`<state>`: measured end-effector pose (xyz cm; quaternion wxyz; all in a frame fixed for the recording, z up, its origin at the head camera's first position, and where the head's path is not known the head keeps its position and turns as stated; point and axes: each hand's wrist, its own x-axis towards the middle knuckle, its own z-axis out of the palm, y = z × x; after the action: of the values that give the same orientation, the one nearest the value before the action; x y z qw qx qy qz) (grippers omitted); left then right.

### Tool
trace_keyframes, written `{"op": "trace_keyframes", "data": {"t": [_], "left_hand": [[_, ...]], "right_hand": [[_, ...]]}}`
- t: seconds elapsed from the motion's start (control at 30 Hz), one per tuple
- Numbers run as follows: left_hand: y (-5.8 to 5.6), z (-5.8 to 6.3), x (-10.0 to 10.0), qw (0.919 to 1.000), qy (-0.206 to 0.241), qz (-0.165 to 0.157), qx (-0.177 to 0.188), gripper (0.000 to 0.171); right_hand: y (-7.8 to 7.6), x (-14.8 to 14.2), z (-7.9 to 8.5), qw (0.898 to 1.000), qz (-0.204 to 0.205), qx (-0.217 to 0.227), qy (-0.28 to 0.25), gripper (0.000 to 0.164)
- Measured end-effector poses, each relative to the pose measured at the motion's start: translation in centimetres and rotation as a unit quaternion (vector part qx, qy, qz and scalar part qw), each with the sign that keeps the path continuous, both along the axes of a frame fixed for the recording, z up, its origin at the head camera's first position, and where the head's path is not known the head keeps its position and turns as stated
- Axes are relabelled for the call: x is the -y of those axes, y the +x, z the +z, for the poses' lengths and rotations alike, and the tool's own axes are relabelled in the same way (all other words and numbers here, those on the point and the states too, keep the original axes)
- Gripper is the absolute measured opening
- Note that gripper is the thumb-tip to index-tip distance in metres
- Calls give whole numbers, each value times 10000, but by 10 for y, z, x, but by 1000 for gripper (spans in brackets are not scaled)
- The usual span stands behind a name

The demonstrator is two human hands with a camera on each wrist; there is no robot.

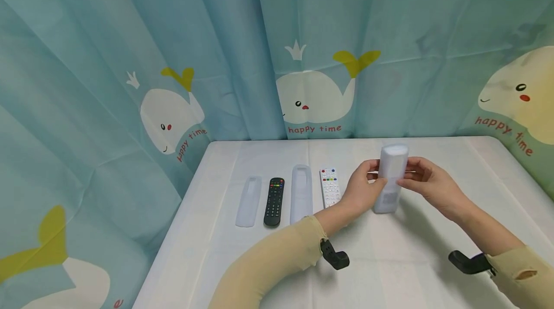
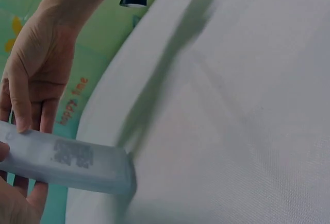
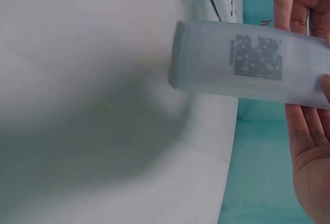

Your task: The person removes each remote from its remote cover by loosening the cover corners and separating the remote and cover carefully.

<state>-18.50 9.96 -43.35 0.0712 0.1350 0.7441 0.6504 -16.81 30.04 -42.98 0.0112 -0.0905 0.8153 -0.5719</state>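
Both hands hold a pale remote control [image 1: 393,167] in a translucent sleeve, tilted upright with its back toward me. My left hand [image 1: 361,187] pinches its left edge between thumb and fingers. On the opposite edge, my right hand [image 1: 434,187] grips in the same way, thumb in front and fingers behind. A dark printed label shows through the sleeve on the covered remote [image 3: 206,59] in the right wrist view. The lower end of this remote [image 2: 111,170] is close over the white tabletop in the left wrist view.
Left of the hands lie a white remote [image 1: 330,186], a translucent sleeve [image 1: 301,188], a black remote [image 1: 274,202] and a smaller translucent sleeve [image 1: 248,203]. My left forearm partly covers the nearer ones. A blue whale-print curtain [image 1: 233,49] hangs behind the white table [image 1: 346,280].
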Motion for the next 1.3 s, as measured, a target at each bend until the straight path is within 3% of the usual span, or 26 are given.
{"op": "trace_keyframes", "data": {"t": [0.27,0.5,0.73,0.97,1.13,1.3], "left_hand": [[-1,2,4,9998,9,-173,81,35],[-3,9,1,9998,48,-151,-71,36],[-7,21,-3,9994,146,-42,-313,34],[-8,28,-6,9988,252,27,-415,33],[-8,31,-6,9987,202,91,-449,32],[-9,32,-5,9989,-33,159,-447,29]], "right_hand": [[1,1,0,9999,2,0,111,50],[1,3,7,9992,-277,-178,230,43],[-3,9,15,9958,-666,-620,-50,38],[-5,16,20,9852,-1009,-1210,-670,42],[-3,19,24,9822,-1385,-1258,-169,40],[0,17,24,9821,-1418,-1231,134,42]]}}
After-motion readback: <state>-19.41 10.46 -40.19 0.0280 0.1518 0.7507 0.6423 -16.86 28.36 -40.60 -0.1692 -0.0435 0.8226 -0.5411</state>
